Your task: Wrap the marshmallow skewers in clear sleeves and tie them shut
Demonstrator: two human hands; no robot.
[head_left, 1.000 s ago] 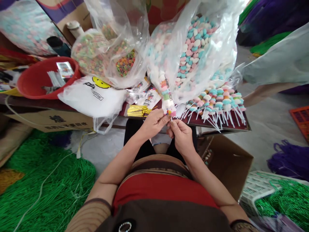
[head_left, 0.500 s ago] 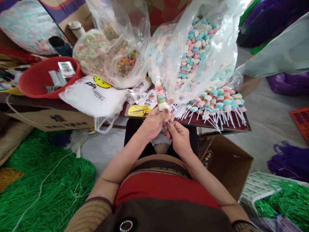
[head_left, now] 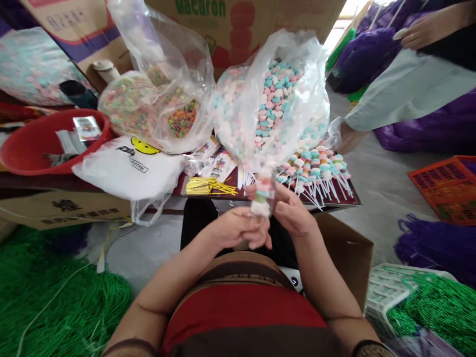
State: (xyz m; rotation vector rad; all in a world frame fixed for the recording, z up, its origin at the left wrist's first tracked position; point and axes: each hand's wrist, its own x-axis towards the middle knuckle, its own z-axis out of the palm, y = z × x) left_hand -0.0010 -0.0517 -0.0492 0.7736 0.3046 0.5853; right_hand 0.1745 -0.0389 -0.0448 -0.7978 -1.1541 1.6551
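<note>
A marshmallow skewer (head_left: 262,198) in a clear wrapper stands tilted between my hands, above the near table edge; motion smears it. My left hand (head_left: 240,229) is closed round its lower end, below the white bottom piece, and hides the stick. Along the skewer's right side lies my right hand (head_left: 293,210), with its fingers curled behind the wrapped pieces and touching them. Yellow twist ties (head_left: 206,186) lie in a stack left of the hands. Beyond them are printed clear wrappers (head_left: 222,166). Several unwrapped marshmallow skewers (head_left: 316,166) lie in a heap to the right, white sticks toward me.
Behind the hands stand a bag of pastel marshmallows (head_left: 273,99) and a bag of colourful ring candies (head_left: 182,119). A red basin (head_left: 33,163) and a white plastic bag (head_left: 130,166) are at left. An open cardboard box (head_left: 345,253) is below right. Another person's hand (head_left: 427,32) shows top right.
The wrapped skewer has come lower and nearer my body. My right hand has moved up from the stick to the candy's right side. The view has shifted.
</note>
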